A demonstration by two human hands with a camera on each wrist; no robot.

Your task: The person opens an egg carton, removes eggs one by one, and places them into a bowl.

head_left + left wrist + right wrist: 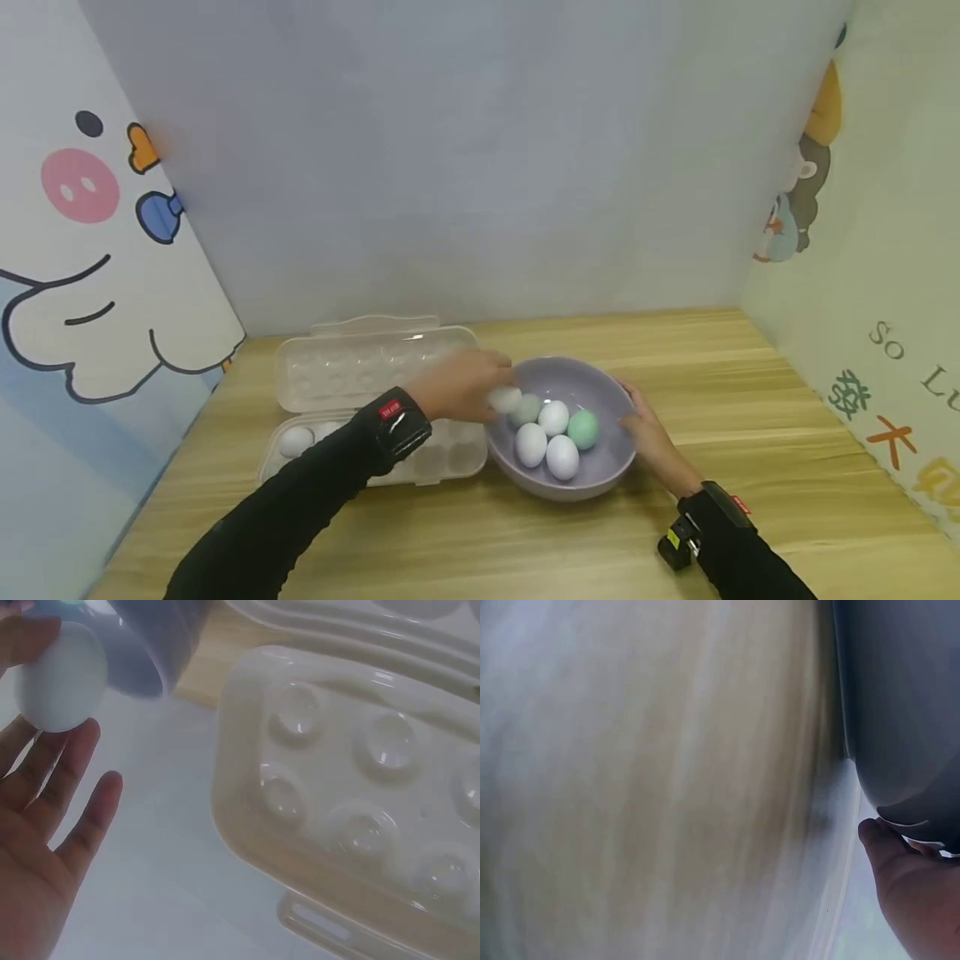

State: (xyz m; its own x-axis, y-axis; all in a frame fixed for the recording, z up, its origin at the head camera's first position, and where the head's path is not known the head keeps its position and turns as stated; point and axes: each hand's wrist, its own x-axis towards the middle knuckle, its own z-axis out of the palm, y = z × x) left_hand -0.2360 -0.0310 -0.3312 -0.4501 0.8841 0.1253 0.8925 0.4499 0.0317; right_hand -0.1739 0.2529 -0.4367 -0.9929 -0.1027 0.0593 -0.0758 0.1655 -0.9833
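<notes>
My left hand (pixel 465 385) pinches a white egg (pixel 61 677) between thumb and fingertips, at the left rim of a purple-grey bowl (pixel 558 492). Inside the bowl lie several eggs: white ones (pixel 531 445), a green one (pixel 582 429) and a paler greenish one (pixel 527 409). On the bowl's right side my right hand (pixel 651 437) grips the rim, fingers over the edge. In the right wrist view, part of that hand (pixel 922 900) shows against the bowl's outer wall (pixel 907 697). Left of the bowl, a clear plastic egg carton (pixel 461 458) stands open, partly hidden by my left arm.
A white egg (pixel 296 442) sits in the carton's left end. The carton's lid (pixel 300 379) lies back toward the grey rear wall (pixel 480 167). Printed side panels (pixel 862 333) border the wooden table (pixel 465 542) on both sides.
</notes>
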